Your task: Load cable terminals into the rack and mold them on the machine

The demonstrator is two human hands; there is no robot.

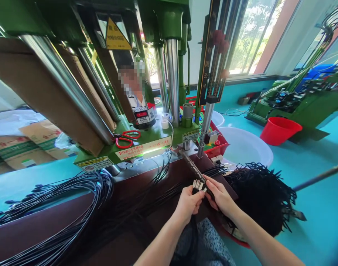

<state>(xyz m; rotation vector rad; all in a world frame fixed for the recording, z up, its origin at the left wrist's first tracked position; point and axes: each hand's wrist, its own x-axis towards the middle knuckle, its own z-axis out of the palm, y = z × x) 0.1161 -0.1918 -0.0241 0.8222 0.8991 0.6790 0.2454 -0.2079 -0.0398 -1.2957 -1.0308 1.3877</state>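
Observation:
My left hand (187, 203) is closed around a bunch of black cables (193, 233) with silver metal connectors (198, 184) at their ends. The cables hang down below the fist toward my lap. My right hand (221, 196) grips the near end of a long, narrow dark metal bar (193, 167) with slots along it. The bar slopes away to the press base. Both hands are close together, and the left fingertips are beside the bar at a connector. Whether that connector touches the bar is hard to make out.
A green press (173, 22) with steel columns stands ahead; red-handled scissors (127, 139) lie on it. Coiled black cables (98, 188) cover the brown table (121, 218) at left. At right are a heap of black parts (260, 199), a white tub (248, 146) and a red bucket (279, 131).

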